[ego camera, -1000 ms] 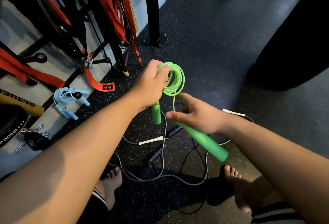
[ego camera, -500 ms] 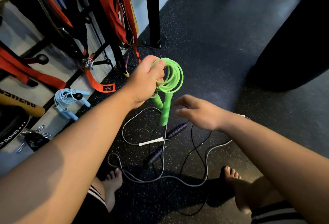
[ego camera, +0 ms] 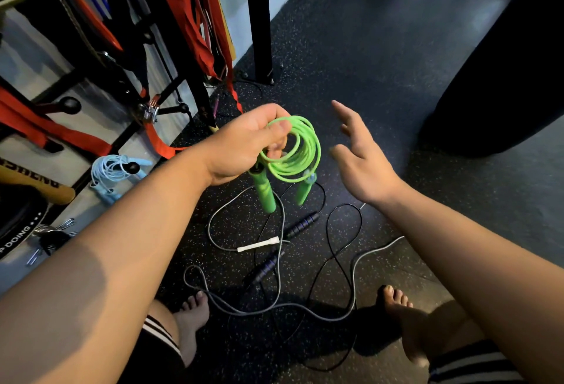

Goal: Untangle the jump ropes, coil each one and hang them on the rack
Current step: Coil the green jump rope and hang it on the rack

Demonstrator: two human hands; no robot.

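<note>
My left hand [ego camera: 244, 142] grips a coiled green jump rope [ego camera: 300, 151] in mid-air, its two green handles dangling below the coil. Just to the right, my right hand [ego camera: 360, 158] is open with fingers spread and holds nothing. On the floor beneath lie two tangled ropes: a grey rope with a white handle [ego camera: 258, 245] and a black rope with dark purple handles [ego camera: 300, 225]. A coiled light blue jump rope [ego camera: 113, 170] hangs on a black peg of the rack [ego camera: 171, 109] at left.
Orange straps [ego camera: 189, 17] and resistance bands hang on the rack at upper left. A black post [ego camera: 259, 17] stands behind the ropes and a black punching bag [ego camera: 503, 63] fills the right. My bare feet [ego camera: 192, 316] stand beside the tangled ropes on the speckled rubber floor.
My right hand let go of the green handle, which now hangs beside the other one, and lifted up open to the right. My left hand kept its grip on the coil.
</note>
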